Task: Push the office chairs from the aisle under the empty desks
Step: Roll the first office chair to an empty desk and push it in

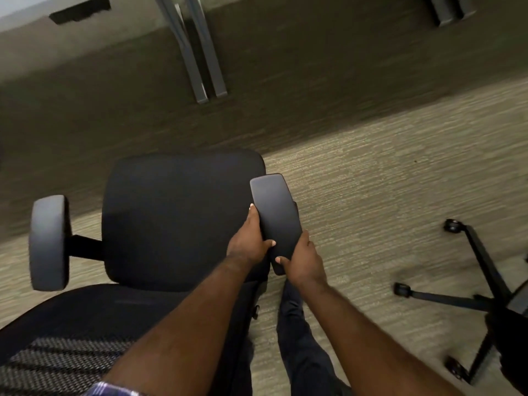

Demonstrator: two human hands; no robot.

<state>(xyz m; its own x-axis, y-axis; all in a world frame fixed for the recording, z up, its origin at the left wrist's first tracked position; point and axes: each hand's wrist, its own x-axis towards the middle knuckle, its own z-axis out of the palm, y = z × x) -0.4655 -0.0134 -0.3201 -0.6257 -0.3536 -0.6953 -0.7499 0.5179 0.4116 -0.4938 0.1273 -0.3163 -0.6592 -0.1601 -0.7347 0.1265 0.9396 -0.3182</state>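
Note:
A black office chair (177, 218) stands on the carpet right in front of me, its seat facing the desk and its mesh backrest (65, 347) at the lower left. Both hands hold its right armrest pad (277, 215). My left hand (248, 244) grips the pad's left edge, thumb on top. My right hand (304, 258) grips the near end of the pad from the right. The chair's left armrest (48, 241) sticks out free at the left. The desk (17, 4) shows only as a pale edge at the top left, with shadowed floor beneath it.
Two grey metal desk legs (205, 70) come down to the carpet ahead of the chair, and another pair (448, 12) at the top right. A second chair's black wheeled base (468, 298) stands at the right. My dark-trousered leg (297, 332) is beside the chair.

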